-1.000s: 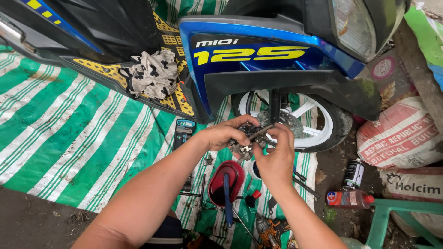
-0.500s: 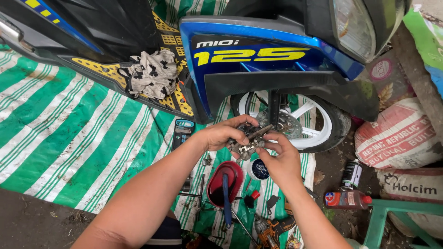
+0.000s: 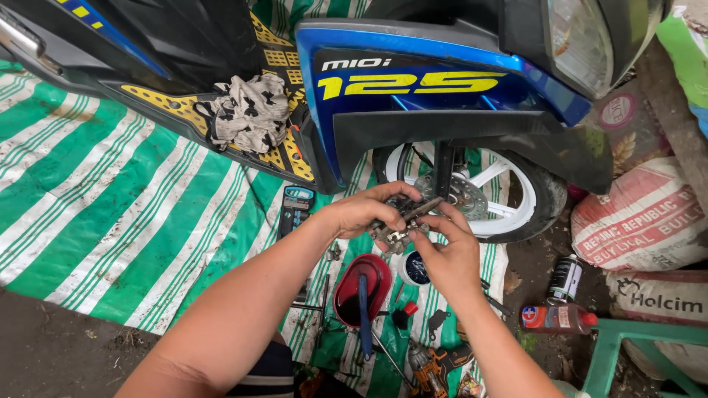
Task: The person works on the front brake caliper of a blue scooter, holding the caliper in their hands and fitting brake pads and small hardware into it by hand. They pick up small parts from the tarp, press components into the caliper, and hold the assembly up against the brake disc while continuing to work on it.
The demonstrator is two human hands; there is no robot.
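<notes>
Both my hands meet in front of the front wheel (image 3: 509, 193) of a blue and black scooter (image 3: 413, 81). My left hand (image 3: 363, 212) grips a small grey metal brake part (image 3: 394, 232) from the left. My right hand (image 3: 450, 250) holds the same part from the right and below, thumb on its top. The brake disc (image 3: 464, 197) of the wheel sits just behind my fingers. Part of the metal piece is hidden by my fingers.
A green and white striped tarp (image 3: 110, 191) covers the ground. On it lie a red bowl (image 3: 363, 287) with a blue-handled tool, a small round tin (image 3: 415, 269), a tool case (image 3: 295, 208) and a drill (image 3: 435, 365). A patterned rag (image 3: 247, 110) lies on the footboard. Bottles (image 3: 557, 317) and sacks (image 3: 641, 221) stand right.
Both hands stay together on the metal part by the wheel, shifting only slightly; the right hand has turned a little under it.
</notes>
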